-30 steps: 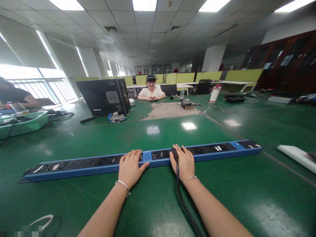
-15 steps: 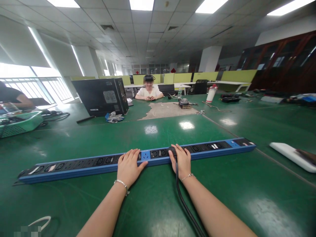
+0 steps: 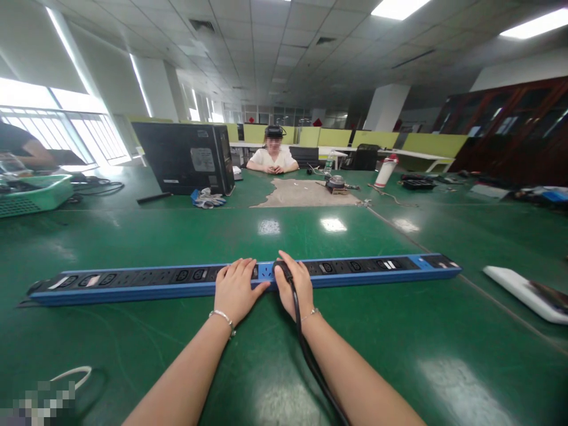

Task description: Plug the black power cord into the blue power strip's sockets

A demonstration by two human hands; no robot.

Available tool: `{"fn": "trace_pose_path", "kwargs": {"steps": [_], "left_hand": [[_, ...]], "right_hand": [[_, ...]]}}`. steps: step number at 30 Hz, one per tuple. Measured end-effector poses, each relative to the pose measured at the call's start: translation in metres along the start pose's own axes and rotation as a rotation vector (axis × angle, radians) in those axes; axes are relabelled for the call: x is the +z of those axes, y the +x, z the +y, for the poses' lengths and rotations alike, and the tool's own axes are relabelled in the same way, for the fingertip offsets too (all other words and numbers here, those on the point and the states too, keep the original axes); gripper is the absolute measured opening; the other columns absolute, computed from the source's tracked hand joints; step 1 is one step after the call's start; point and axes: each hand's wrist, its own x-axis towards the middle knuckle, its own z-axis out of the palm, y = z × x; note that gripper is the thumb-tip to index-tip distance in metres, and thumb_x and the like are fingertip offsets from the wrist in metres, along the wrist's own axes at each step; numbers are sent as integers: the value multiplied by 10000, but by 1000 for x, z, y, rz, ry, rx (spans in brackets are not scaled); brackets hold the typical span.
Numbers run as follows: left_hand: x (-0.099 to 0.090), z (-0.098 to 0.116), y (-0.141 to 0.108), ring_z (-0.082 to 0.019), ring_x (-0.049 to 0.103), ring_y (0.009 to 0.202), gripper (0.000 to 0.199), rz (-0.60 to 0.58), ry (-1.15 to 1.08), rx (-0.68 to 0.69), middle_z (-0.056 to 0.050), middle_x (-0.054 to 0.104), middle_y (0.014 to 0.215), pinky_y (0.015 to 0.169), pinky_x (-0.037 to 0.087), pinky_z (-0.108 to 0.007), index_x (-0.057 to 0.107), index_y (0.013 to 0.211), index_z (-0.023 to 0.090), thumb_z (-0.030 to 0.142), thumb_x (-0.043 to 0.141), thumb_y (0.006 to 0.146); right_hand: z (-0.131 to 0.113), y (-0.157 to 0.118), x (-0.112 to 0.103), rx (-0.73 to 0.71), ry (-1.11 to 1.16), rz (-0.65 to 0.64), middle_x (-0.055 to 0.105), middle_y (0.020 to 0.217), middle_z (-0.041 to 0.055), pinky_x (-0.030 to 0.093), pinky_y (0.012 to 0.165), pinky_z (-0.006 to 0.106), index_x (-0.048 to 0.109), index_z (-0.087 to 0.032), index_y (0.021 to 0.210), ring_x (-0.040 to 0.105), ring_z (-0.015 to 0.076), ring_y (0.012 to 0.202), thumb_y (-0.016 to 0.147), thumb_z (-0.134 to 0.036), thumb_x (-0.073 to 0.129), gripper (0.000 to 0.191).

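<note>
The right hand (image 3: 296, 291) closes around a black plug (image 3: 284, 270), and a black cord (image 3: 308, 355) runs from it down beside the wrist and forearm. The plug is at the blue power strip (image 3: 328, 272), just right of a blue socket (image 3: 265, 270); whether it is seated is hidden. The left hand (image 3: 236, 291) lies palm down across the strip on the socket's other side, thumb pointing toward the plug; I cannot tell if it clasps the strip or only presses on it. The strip lies crosswise on the green table (image 3: 133, 236), outlets up, with 2 small white marks side by side on its right half. Near its right end lies a white object (image 3: 515, 286). Farther off are 1 black computer case (image 3: 177, 157), gloves (image 3: 208, 199) beside it, and 1 seated person (image 3: 272, 160), forearms on the table.
</note>
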Motion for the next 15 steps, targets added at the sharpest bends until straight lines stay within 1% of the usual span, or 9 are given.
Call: {"fn": "trace_pose_path", "kwargs": {"steps": [3, 6, 11, 15], "left_hand": [[1, -1, 0, -239, 484, 1189, 468, 19, -17, 6, -57, 594, 1252, 980, 319, -416, 534, 1206, 201, 445, 521, 807], [2, -1, 0, -239, 489, 1183, 445, 34, -25, 6, -50, 602, 1242, 975, 322, -419, 538, 1202, 204, 404, 524, 804], [3, -2, -2, -240, 502, 1169, 421, 52, -42, 5, -48, 608, 1232, 968, 328, -418, 540, 1201, 215, 352, 514, 804], [3, -2, -2, -237, 510, 1158, 364, 66, -45, 11, -37, 615, 1220, 958, 333, -421, 563, 1173, 252, 301, 470, 825]], "right_hand": [[-16, 6, 15, 54, -81, -14, 671, 1107, 50, 309, 1022, 377, 583, -215, 1153, 574, 181, 1091, 895, -315, 416, 323], [-25, 9, 22, 100, -156, -17, 687, 1056, 62, 307, 1012, 370, 606, -197, 1096, 580, 192, 1072, 887, -297, 435, 288], [-29, 7, 26, 50, -264, -13, 683, 1064, 68, 280, 1021, 378, 599, -195, 1100, 554, 215, 1113, 877, -301, 458, 284], [-29, 5, 30, 0, -290, -13, 695, 1024, 62, 281, 1014, 357, 595, -194, 1089, 584, 194, 1060, 881, -298, 452, 273]]}}
